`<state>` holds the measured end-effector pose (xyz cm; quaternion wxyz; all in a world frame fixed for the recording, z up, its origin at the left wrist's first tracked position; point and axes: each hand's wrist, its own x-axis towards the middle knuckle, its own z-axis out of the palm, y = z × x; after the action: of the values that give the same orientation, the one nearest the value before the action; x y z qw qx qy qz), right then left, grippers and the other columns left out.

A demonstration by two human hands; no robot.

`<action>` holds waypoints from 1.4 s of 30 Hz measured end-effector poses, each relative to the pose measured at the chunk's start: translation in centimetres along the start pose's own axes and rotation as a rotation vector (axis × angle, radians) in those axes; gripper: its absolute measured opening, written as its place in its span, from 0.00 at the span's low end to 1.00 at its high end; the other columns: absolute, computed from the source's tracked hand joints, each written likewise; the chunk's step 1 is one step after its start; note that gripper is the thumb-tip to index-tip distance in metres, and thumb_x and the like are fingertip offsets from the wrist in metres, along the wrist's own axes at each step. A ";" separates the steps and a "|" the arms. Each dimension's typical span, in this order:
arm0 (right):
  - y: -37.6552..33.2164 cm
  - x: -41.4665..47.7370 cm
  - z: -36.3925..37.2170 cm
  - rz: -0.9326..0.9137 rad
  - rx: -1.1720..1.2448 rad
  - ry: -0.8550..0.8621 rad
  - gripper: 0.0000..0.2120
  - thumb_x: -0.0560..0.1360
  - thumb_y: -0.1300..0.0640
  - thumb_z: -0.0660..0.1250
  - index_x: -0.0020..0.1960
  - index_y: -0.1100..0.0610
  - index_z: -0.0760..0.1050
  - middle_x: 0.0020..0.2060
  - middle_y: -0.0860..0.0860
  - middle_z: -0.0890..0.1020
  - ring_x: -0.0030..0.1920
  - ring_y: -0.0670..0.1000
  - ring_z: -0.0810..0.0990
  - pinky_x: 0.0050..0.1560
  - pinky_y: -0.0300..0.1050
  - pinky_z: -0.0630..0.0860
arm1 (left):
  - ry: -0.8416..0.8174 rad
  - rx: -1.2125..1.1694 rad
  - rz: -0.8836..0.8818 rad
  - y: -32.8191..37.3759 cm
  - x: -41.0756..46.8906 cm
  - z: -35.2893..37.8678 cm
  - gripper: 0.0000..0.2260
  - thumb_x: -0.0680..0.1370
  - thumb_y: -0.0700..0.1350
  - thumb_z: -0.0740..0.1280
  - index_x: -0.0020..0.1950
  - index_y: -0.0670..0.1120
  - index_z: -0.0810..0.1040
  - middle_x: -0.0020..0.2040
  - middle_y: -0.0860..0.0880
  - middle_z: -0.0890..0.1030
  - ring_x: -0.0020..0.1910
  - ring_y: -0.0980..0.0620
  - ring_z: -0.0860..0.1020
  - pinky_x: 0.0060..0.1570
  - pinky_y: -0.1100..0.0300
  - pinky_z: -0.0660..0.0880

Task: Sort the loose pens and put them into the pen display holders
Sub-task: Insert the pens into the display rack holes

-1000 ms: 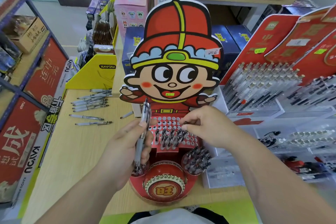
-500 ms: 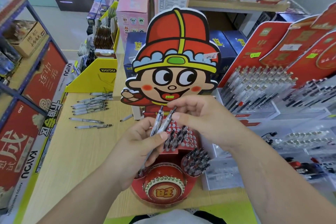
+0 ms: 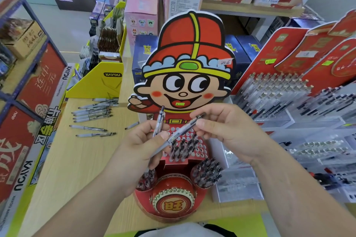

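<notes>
A red cartoon-figure pen display holder (image 3: pixel 185 63) stands on the wooden table (image 3: pixel 77 159), with black-capped pens in its hole grid and its two lower cups. My left hand (image 3: pixel 138 152) grips clear pens in front of it; one pen (image 3: pixel 159 121) points upward. My right hand (image 3: pixel 225 132) pinches the upper end of a second clear pen (image 3: pixel 183 131), which slants down into my left hand. Several loose pens (image 3: pixel 94 113) lie on the table at the left.
A yellow cardboard display box (image 3: pixel 100 82) stands behind the loose pens. Red-backed pen displays (image 3: pixel 289 86) and clear acrylic trays (image 3: pixel 308 150) crowd the right side. Boxes and shelves rise behind, and a shelf rack with red boxes runs along the left.
My right hand left the holder's hole grid, rose to my left hand and took hold of one pen's upper end. The pen now slants out further from the left hand's bundle.
</notes>
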<state>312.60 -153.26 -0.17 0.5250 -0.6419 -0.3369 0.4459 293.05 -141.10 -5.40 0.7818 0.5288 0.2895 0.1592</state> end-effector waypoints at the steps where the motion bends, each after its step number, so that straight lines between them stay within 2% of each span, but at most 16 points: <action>1: -0.1 0.0 -0.1 -0.009 0.000 0.015 0.09 0.76 0.66 0.70 0.51 0.55 0.85 0.38 0.54 0.84 0.40 0.49 0.83 0.42 0.38 0.80 | 0.017 -0.002 0.000 -0.1 0.1 -0.1 0.11 0.73 0.54 0.70 0.50 0.49 0.82 0.34 0.46 0.79 0.25 0.52 0.67 0.23 0.63 0.64; 5: -0.8 0.0 -1.3 -0.090 -0.034 0.162 0.09 0.75 0.65 0.71 0.49 0.53 0.85 0.40 0.51 0.85 0.40 0.47 0.82 0.42 0.37 0.79 | 0.152 -0.056 -0.039 -0.7 0.6 -0.7 0.13 0.84 0.52 0.61 0.50 0.48 0.83 0.37 0.44 0.80 0.26 0.51 0.70 0.23 0.61 0.66; 8: -1.2 -0.1 -2.3 -0.140 -0.102 0.233 0.09 0.75 0.66 0.71 0.50 0.55 0.84 0.48 0.49 0.87 0.43 0.47 0.85 0.43 0.37 0.80 | 0.204 -0.040 -0.056 -1.3 0.9 -1.4 0.15 0.86 0.47 0.59 0.49 0.49 0.84 0.37 0.43 0.80 0.27 0.49 0.70 0.23 0.59 0.66; 12: -0.8 0.1 -2.3 -0.160 -0.246 0.250 0.09 0.75 0.66 0.72 0.50 0.53 0.84 0.48 0.45 0.87 0.43 0.45 0.84 0.43 0.34 0.78 | 0.209 -0.031 -0.084 -2.1 1.1 -1.9 0.13 0.85 0.47 0.60 0.50 0.48 0.83 0.39 0.43 0.80 0.27 0.48 0.70 0.24 0.58 0.67; 14: -0.2 0.5 -1.9 -0.132 -0.438 0.236 0.08 0.75 0.62 0.74 0.50 0.50 0.84 0.41 0.41 0.85 0.40 0.40 0.82 0.39 0.30 0.76 | 0.206 -0.038 -0.098 -2.4 1.2 -2.1 0.12 0.85 0.48 0.60 0.52 0.47 0.83 0.39 0.43 0.79 0.27 0.49 0.70 0.24 0.58 0.67; 16: 0.4 1.0 -1.4 -0.109 -0.597 0.203 0.06 0.75 0.59 0.74 0.50 0.50 0.84 0.37 0.41 0.84 0.40 0.39 0.81 0.40 0.29 0.74 | 0.203 -0.037 -0.102 -2.6 1.3 -2.1 0.12 0.85 0.48 0.60 0.52 0.47 0.83 0.39 0.43 0.79 0.27 0.49 0.70 0.24 0.59 0.67; 20: 1.1 1.7 -0.7 -0.110 -0.780 0.132 0.08 0.75 0.56 0.74 0.52 0.48 0.84 0.40 0.37 0.81 0.44 0.34 0.79 0.44 0.25 0.71 | 0.208 -0.033 -0.107 -2.6 1.4 -2.2 0.12 0.85 0.49 0.61 0.51 0.47 0.82 0.39 0.44 0.79 0.28 0.50 0.71 0.25 0.59 0.68; 32: 2.8 2.8 0.0 -0.087 -0.896 0.052 0.09 0.74 0.52 0.74 0.54 0.46 0.85 0.42 0.37 0.81 0.45 0.38 0.79 0.43 0.31 0.75 | 0.217 -0.038 -0.116 -2.9 1.7 -2.4 0.13 0.85 0.49 0.60 0.49 0.50 0.83 0.38 0.45 0.80 0.27 0.51 0.71 0.24 0.60 0.69; 36: 3.2 2.7 0.5 -0.048 -0.927 -0.010 0.10 0.75 0.51 0.74 0.56 0.46 0.84 0.46 0.40 0.83 0.45 0.40 0.79 0.50 0.38 0.75 | 0.210 -0.041 -0.123 -3.0 1.6 -2.4 0.12 0.85 0.48 0.60 0.50 0.50 0.83 0.38 0.45 0.80 0.27 0.51 0.72 0.24 0.61 0.69; 38: 3.1 2.8 0.6 -0.022 -0.921 -0.033 0.10 0.76 0.51 0.72 0.57 0.46 0.84 0.47 0.39 0.82 0.45 0.38 0.78 0.49 0.37 0.75 | 0.202 -0.040 -0.125 -3.0 1.6 -2.4 0.12 0.85 0.48 0.60 0.50 0.49 0.83 0.38 0.45 0.80 0.27 0.51 0.72 0.24 0.61 0.69; 42: 2.9 3.1 0.5 0.021 -0.947 -0.083 0.09 0.76 0.51 0.72 0.56 0.46 0.85 0.48 0.37 0.83 0.43 0.33 0.77 0.45 0.28 0.70 | 0.188 -0.035 -0.120 -2.8 1.4 -2.2 0.13 0.85 0.48 0.60 0.47 0.51 0.83 0.38 0.45 0.80 0.27 0.52 0.72 0.24 0.62 0.69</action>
<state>313.20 -150.89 -3.68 0.1562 -0.7956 -0.5173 0.2739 292.61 -139.73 -8.96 0.7685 0.4794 0.3898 0.1659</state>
